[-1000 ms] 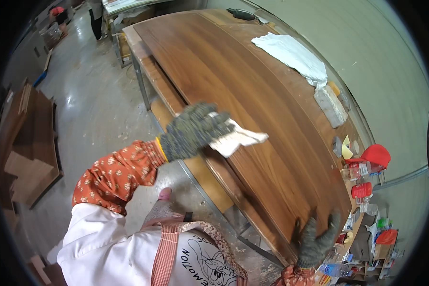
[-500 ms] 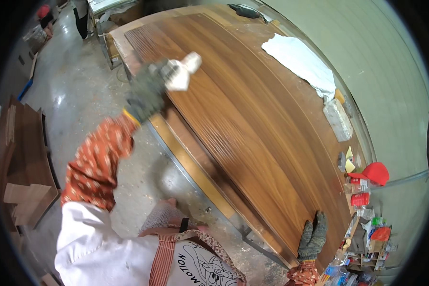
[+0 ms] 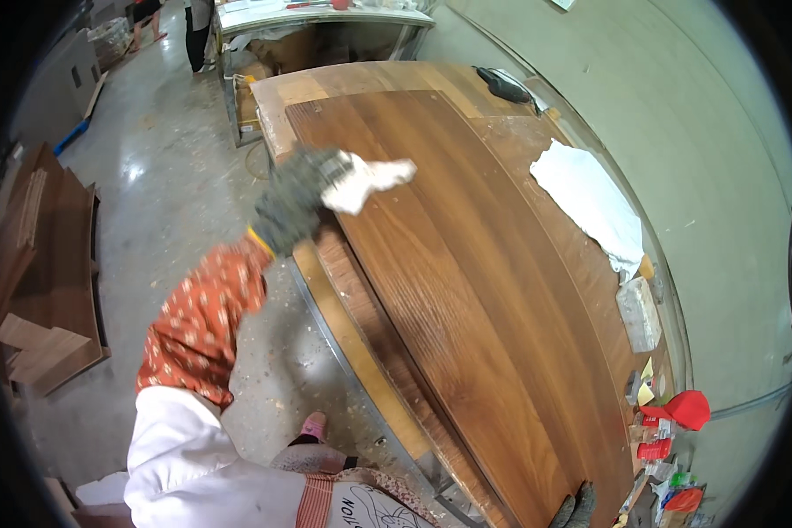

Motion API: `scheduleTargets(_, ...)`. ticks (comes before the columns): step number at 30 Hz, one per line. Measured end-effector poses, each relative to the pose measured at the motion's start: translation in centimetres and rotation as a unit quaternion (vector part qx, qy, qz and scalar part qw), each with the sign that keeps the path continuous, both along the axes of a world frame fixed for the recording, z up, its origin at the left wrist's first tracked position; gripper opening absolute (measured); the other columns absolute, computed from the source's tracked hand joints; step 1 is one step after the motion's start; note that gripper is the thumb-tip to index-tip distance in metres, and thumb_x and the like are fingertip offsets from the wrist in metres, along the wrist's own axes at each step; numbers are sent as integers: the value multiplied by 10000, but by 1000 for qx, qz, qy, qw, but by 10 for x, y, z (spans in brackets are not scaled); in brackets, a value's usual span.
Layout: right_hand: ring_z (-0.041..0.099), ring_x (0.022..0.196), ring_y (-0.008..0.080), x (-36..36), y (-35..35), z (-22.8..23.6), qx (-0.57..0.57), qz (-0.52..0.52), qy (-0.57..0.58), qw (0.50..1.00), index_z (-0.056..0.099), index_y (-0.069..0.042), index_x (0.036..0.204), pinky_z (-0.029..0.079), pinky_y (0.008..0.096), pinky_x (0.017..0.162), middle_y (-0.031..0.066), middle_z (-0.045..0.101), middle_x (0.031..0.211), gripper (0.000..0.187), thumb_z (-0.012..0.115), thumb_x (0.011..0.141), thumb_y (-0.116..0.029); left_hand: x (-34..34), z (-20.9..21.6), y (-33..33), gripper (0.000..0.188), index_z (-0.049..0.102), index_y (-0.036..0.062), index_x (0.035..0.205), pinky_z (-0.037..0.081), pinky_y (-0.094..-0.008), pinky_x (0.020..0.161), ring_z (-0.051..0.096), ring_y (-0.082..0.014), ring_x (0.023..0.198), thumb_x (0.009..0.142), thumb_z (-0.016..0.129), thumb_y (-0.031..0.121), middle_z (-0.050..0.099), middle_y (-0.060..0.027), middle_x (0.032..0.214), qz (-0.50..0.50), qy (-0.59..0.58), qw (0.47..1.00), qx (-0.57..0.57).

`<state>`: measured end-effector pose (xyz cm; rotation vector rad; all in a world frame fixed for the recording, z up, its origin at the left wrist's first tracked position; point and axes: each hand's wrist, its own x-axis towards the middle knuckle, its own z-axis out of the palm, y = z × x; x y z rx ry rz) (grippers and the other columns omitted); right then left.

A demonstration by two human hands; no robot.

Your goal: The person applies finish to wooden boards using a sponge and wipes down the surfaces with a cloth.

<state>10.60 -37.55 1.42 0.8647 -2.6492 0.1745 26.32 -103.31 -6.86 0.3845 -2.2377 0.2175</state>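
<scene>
A long brown wood-grain panel (image 3: 466,273) lies flat on the workbench, slightly shiny in places. My left hand (image 3: 296,198), in a dark grey knitted glove with a yellow cuff, grips a crumpled white rag (image 3: 368,183) on the panel's near-left edge, toward its far end. Motion smears the glove and the rag a little. Low at the right, my right hand (image 3: 577,508) wears the same kind of glove and lies on the panel with its fingers stretched out. The lower frame edge cuts it off, and it holds nothing that I can see.
A white cloth (image 3: 590,198), a pale block (image 3: 639,314) and a black tool (image 3: 504,86) lie along the bench's wall side. Beyond them, a red cap (image 3: 685,410) sits among bottles. Brown boards (image 3: 57,264) lean at left. Another table (image 3: 326,19) and people stand farther back.
The view has tilted up, showing more of the far table and less of my right hand. My left hand keeps hold of the rag and has shifted slightly along the panel's edge.
</scene>
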Motion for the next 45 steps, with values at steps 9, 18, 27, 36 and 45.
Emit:
scheduleTargets(9,570,1001,330,9,-37,24,29,-15,23,999,586,-24,1156,430,363,911,183,625,1079,327,589,889,-214,-11,-1,-122,539,567,157,1249,311,-393,1062,453,-314,1220,762,455,-43,505,-145,1311,135,38,984,114)
scheduleTargets(18,574,974,300,-6,12,-17,-37,0,8,999,548,-7,1190,445,375,878,188,610,1114,359,595,885,-192,-36,-17,71,531,569,139,1236,312,-505,1047,490,-341,1168,724,518,6,527,-146,1244,15,177,982,67)
scheduleTargets(27,527,1118,353,-7,24,-34,-61,-6,18,998,562,-29,1195,383,438,994,179,575,1195,363,582,861,-170,-36,-26,352,534,555,164,1253,256,-591,1055,407,-404,1220,729,612,76,445,-113,1345,-130,101,965,206)
scheduleTargets(36,548,1080,354,21,53,-34,-97,73,21,992,575,-61,1163,428,421,940,168,582,1160,334,590,842,-153,-32,-5,544,514,549,192,1257,376,-537,972,453,-389,1163,747,581,132,463,-71,1322,-368,0,909,197)
scheduleTargets(45,461,1212,253,179,200,-74,-638,-110,-129,751,318,-15,1390,375,368,1018,151,455,1332,573,547,865,-35,-23,-2,692,515,443,37,1320,329,-448,1051,435,-276,1247,866,559,250,463,-137,1336,-660,-69,552,505)
